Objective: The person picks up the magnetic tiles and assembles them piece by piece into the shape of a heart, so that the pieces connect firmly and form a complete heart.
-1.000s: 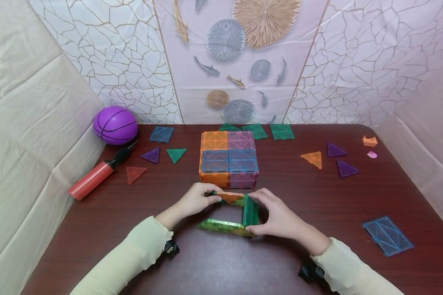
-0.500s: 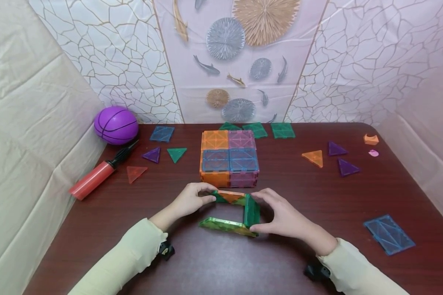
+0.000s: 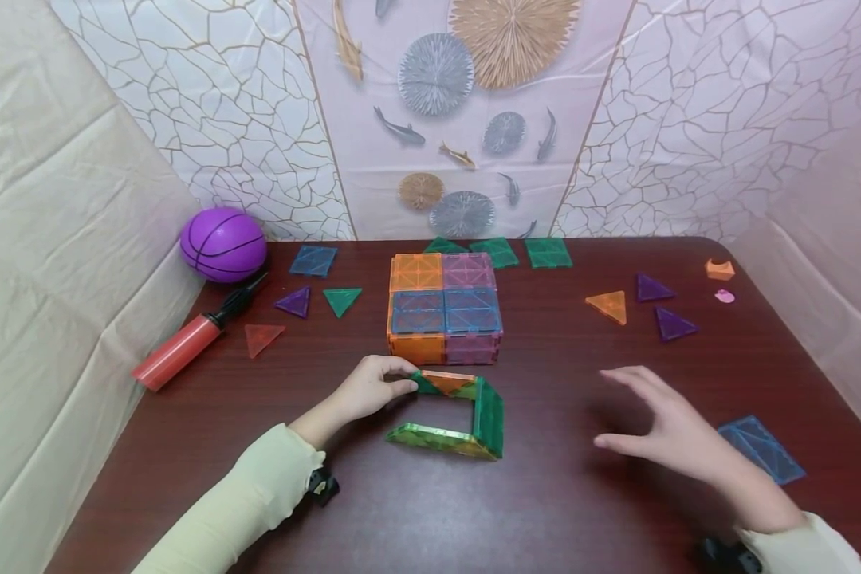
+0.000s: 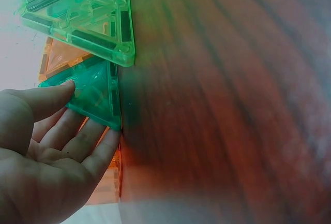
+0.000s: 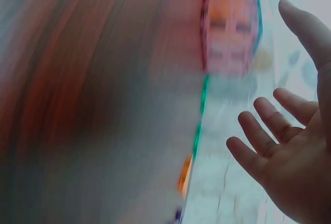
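The right-wrist view is being blurred, its tiles hard to make out. Near the table's point(image 3: 402, 518) front edge, the green tile frame point(image 3: 450, 414), its open side facing left, is being pinched by the left hand point(image 3: 373, 388), while the right hand point(image 3: 670, 430) is being held spread, empty, well apart.

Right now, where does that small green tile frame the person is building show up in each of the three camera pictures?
Head view: the green tile frame stands at centre, just in front of the multicoloured tile block; the left hand pinches its far left corner.
Left wrist view: its green tiles fill the upper left, above the fingers.
Right wrist view: too blurred to tell.
Shared landmark: the dark red table.
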Action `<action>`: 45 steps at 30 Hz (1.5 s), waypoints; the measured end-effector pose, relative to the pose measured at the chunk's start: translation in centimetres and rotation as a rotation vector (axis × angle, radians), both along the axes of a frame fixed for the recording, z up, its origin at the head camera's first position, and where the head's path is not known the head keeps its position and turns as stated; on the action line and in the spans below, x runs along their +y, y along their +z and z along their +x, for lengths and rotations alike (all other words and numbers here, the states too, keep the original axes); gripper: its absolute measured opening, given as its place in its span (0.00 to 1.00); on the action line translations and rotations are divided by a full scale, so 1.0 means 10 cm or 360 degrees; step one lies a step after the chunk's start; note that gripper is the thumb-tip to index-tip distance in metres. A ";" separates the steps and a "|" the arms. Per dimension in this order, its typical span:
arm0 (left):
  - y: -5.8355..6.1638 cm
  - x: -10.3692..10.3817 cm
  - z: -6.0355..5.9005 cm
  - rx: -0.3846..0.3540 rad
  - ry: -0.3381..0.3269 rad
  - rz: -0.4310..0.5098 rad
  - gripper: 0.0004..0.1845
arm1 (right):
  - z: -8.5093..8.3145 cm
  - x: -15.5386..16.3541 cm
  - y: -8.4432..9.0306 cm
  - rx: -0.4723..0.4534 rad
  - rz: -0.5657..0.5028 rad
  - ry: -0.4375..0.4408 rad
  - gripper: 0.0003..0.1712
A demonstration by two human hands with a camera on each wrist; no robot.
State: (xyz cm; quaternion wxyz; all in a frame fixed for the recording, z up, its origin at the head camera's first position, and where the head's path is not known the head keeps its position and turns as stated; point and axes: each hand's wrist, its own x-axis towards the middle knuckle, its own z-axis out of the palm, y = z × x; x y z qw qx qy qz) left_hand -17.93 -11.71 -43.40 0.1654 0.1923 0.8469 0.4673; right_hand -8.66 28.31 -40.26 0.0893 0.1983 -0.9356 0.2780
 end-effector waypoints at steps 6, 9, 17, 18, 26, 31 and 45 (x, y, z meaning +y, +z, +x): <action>-0.01 0.01 -0.01 -0.0017 0.0033 -0.0008 0.12 | 0.14 0.49 0.01 -0.0111 0.0019 -0.0251 0.46; -0.02 0.01 -0.01 -0.0028 0.0039 -0.0012 0.12 | 0.20 0.71 -0.03 -0.0171 0.0043 -0.0331 0.46; -0.03 0.01 -0.01 -0.0059 0.0037 -0.0002 0.12 | 0.31 1.14 -0.18 -0.0325 0.0113 -0.0526 0.52; -0.04 0.01 -0.01 -0.0056 0.0037 -0.0004 0.12 | 0.32 1.18 -0.18 -0.0364 0.0142 -0.0555 0.54; -0.03 0.02 -0.02 -0.0066 0.0036 -0.0014 0.12 | 0.31 1.44 -0.22 -0.0619 0.0368 -0.0670 0.60; -0.03 0.02 -0.02 -0.0048 0.0035 -0.0025 0.12 | 0.32 1.46 -0.25 -0.0683 0.0433 -0.0682 0.62; -0.03 0.02 -0.02 -0.0074 0.0052 -0.0022 0.12 | 0.21 1.40 -0.25 -0.0704 0.0451 -0.0630 0.60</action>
